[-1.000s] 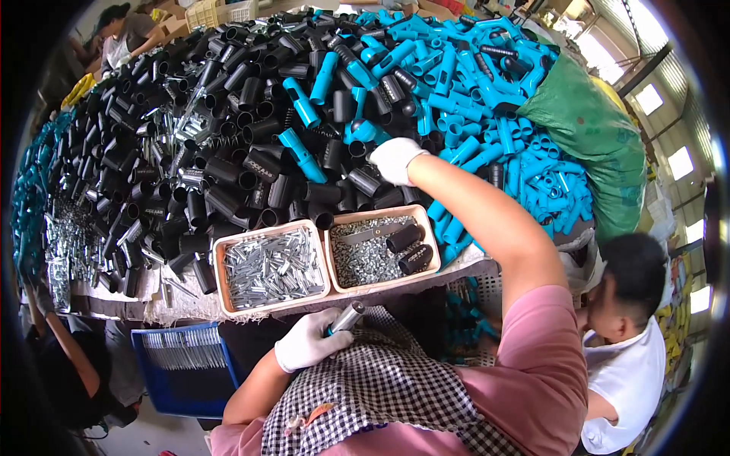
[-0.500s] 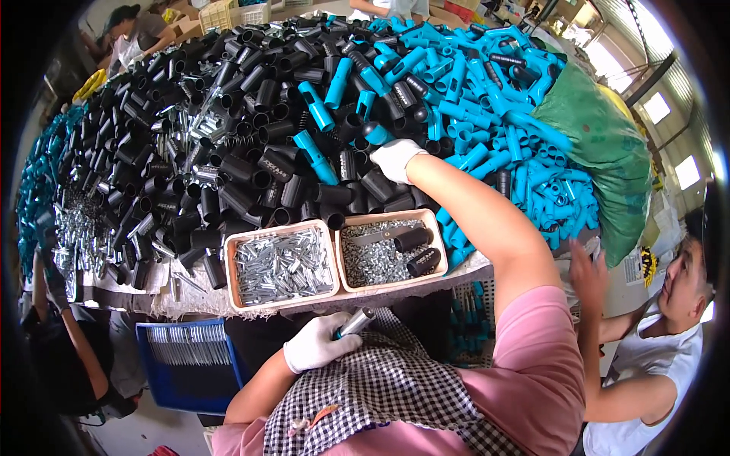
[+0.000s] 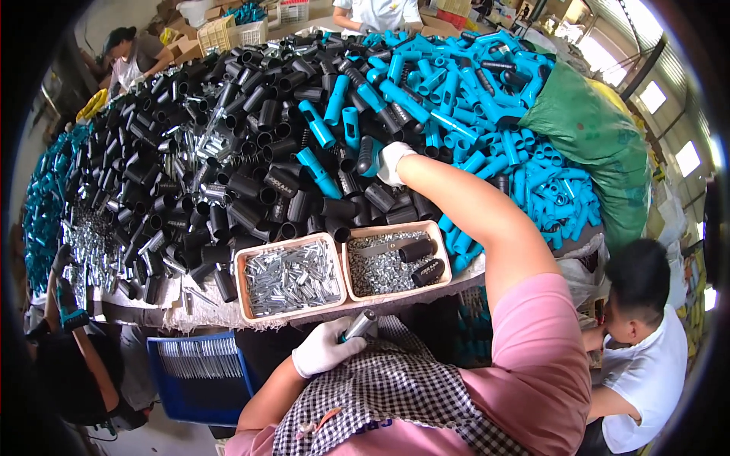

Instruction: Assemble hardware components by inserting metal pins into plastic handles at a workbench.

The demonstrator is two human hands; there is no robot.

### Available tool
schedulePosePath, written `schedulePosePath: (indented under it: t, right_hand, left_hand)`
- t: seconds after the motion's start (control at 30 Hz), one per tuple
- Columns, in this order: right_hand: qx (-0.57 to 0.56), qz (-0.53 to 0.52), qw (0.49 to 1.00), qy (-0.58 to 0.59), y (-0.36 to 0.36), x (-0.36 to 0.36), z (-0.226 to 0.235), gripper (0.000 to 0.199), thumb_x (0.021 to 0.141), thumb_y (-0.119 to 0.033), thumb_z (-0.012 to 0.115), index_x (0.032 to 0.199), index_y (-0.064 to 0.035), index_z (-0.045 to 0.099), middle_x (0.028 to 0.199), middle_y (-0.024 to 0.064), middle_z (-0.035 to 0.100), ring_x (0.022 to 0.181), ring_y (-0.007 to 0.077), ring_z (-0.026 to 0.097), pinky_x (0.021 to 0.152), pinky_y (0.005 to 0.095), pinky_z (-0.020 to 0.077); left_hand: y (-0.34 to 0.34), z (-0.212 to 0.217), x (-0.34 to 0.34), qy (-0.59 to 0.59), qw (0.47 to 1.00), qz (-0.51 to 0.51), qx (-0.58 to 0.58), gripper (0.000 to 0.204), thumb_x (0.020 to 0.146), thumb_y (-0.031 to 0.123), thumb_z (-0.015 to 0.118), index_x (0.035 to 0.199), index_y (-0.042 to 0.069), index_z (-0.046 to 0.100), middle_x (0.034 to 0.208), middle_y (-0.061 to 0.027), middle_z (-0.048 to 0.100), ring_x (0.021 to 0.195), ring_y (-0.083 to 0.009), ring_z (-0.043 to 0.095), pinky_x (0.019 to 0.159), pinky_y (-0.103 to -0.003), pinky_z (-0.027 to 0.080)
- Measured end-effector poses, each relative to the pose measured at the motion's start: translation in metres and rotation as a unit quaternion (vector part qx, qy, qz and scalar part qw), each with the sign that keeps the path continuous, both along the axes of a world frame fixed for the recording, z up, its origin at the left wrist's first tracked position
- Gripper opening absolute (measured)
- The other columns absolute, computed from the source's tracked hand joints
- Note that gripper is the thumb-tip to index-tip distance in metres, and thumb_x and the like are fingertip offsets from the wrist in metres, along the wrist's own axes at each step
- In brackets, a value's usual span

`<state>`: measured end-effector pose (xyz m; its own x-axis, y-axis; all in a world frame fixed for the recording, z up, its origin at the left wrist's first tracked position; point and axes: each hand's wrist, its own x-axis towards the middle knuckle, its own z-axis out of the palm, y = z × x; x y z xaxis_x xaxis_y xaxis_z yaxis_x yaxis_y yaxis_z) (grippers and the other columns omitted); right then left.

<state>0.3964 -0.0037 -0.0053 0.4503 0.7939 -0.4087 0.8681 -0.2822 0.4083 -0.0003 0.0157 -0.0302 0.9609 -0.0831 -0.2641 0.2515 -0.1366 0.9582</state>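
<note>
Meanwhile right hand (image 3: 393, 162) grips black handle (image 3: 369, 155) amid crowded pile (image 3: 251, 152).

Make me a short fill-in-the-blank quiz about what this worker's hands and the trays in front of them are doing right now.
1. The right hand reaches into the pile and grips a ____ plastic handle.
2. The left hand, in a white glove, holds a small ____ tube near the checked apron.
3. The right tray holds small metal bits and ____ black handles.
4. The left tray is filled with silver ____ pieces.

Missing words: black; metal; two; metal
</note>
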Motion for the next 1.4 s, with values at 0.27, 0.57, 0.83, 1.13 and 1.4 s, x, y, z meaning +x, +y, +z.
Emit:
schedulePosePath:
  t: [0.27, 0.57, 0.83, 1.13, 1.4]
  right_hand:
    - [0.046, 0.079, 0.995, 0.039, -0.023, -0.003, 0.012, 0.03, 0.074, -0.034, 0.065, 0.092, -0.0116, 0.072, 0.09, 0.0138, 0.071, 0.084, 0.034, 0.069, 0.075, 0.0448, 0.0548]
    - [0.531, -0.105, 0.642, 0.542, -0.066, -0.007, 0.04, 0.021, 0.091, -0.02, 0.06, 0.101, -0.0017, 0.065, 0.1, 0.0102, 0.069, 0.091, 0.0226, 0.067, 0.081, 0.0349, 0.0535]
    - [0.355, 0.138, 0.759, 0.528, -0.102, -0.193, 0.089, 0.022, 0.073, -0.005, 0.069, 0.096, -0.003, 0.068, 0.091, 0.0082, 0.066, 0.084, 0.0204, 0.066, 0.076, 0.033, 0.0527]
    - [0.358, 0.344, 0.77, 0.401, -0.12, -0.25, 0.062, 0.027, 0.077, -0.018, 0.072, 0.102, -0.0074, 0.068, 0.086, 0.0086, 0.062, 0.074, 0.0288, 0.063, 0.064, 0.0385, 0.051]
    - [0.098, -0.304, 0.648, 0.692, -0.12, -0.268, 0.038, 0.049, 0.1, -0.039, 0.046, 0.129, -0.0002, 0.058, 0.07, 0.0103, 0.063, 0.044, 0.0123, 0.056, 0.043, 0.0241, 0.0466]
  left_hand:
    - [-0.001, -0.01, -0.02, 0.042, 0.996, 0.037, -0.063, 0.031, 0.092, 0.024, 0.065, 0.109, -0.002, 0.061, 0.082, -0.0047, 0.064, 0.071, -0.0115, 0.06, 0.065, -0.027, 0.049]
    - [0.015, 0.007, -0.023, -0.073, 0.991, 0.072, -0.086, 0.063, 0.096, 0.054, 0.052, 0.121, -0.004, 0.052, 0.076, -0.0025, 0.056, 0.065, -0.0111, 0.054, 0.061, -0.025, 0.046]
    - [0.023, 0.02, -0.035, -0.03, 0.997, 0.048, -0.044, 0.069, 0.09, 0.061, 0.055, 0.115, -0.002, 0.059, 0.082, -0.0061, 0.062, 0.061, -0.0109, 0.057, 0.055, -0.025, 0.048]
    - [0.004, 0.027, -0.057, -0.143, 0.984, 0.041, 0.097, 0.048, 0.092, 0.049, 0.06, 0.102, 0.001, 0.06, 0.069, -0.013, 0.062, 0.057, -0.025, 0.062, 0.055, -0.037, 0.05]
    - [-0.015, 0.016, -0.064, -0.158, 0.814, 0.084, 0.553, 0.035, 0.079, 0.038, 0.072, 0.086, 0.007, 0.056, 0.07, -0.0108, 0.059, 0.062, -0.0295, 0.063, 0.055, -0.041, 0.051]
